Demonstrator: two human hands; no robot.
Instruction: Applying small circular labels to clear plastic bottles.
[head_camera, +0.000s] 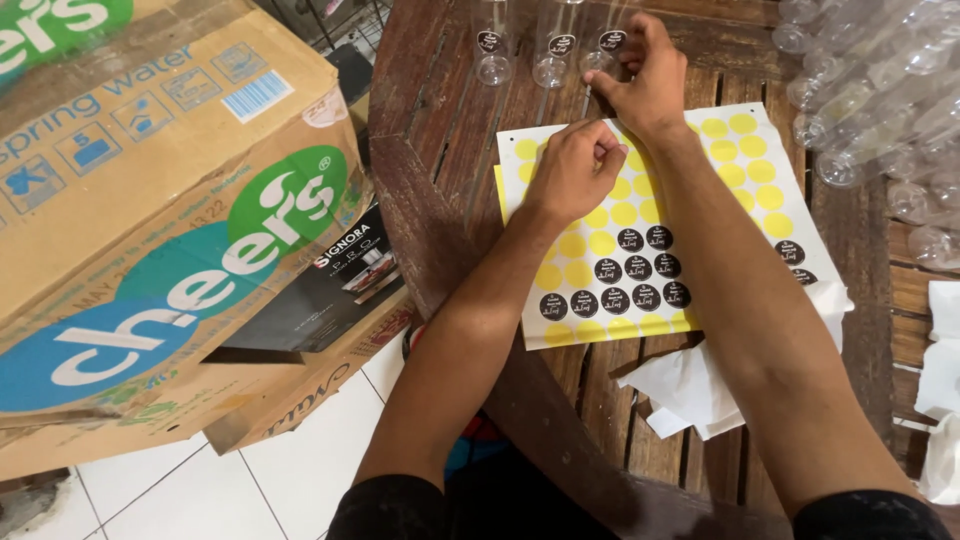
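Roughly centred on the round wooden desk (440, 190) (dark slats, cardboard boxes (170, 210) stacked to its left) lies the yellow sticker sheet (660, 225), with black round stickers (625, 280) remaining near its lower middle. Left hand (572, 170) rests on the sheet's upper left, grip closed with fingertips pinched together. Right hand (648, 80) reaches beyond the sheet, grip pinched at one small clear bottle (600, 45) in the labelled row.

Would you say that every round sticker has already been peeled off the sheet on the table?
No: about a dozen dark round stickers remain on the sticker sheet, near its lower edge, below the left hand.
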